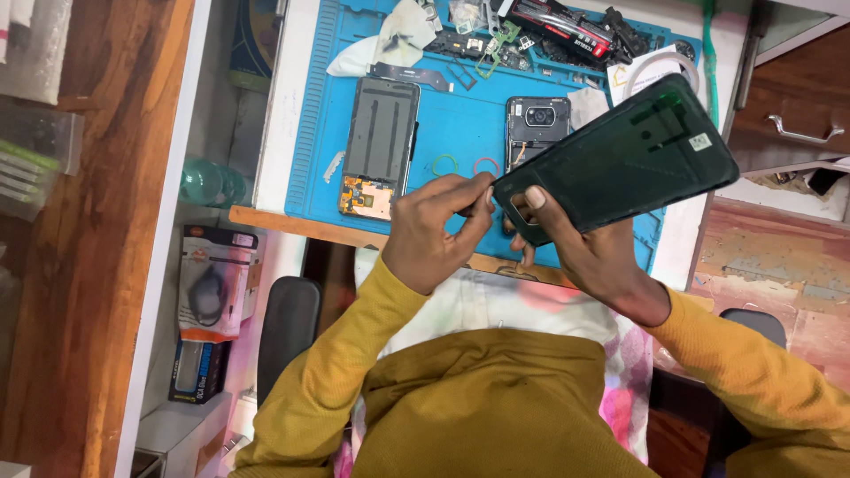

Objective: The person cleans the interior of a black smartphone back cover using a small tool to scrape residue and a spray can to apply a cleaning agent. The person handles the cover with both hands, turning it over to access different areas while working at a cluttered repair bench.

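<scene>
Head view: dark green back cover [620, 155]

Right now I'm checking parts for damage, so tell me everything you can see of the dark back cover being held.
The back cover is a dark green, glossy, plastic-looking panel with a camera cutout near its lower end and a small pale sticker. It is held tilted above the blue mat. The right hand grips its cutout end; the left hand pinches that edge. No cracks show.

Seen from above, a person in a mustard sweater holds a dark green phone back cover [620, 150] in the right hand [584, 248], the left hand [434, 230] pinching its lower edge, over a blue mat [460, 133] bearing two opened phones [381, 146] on the worktop [279, 115].
</scene>
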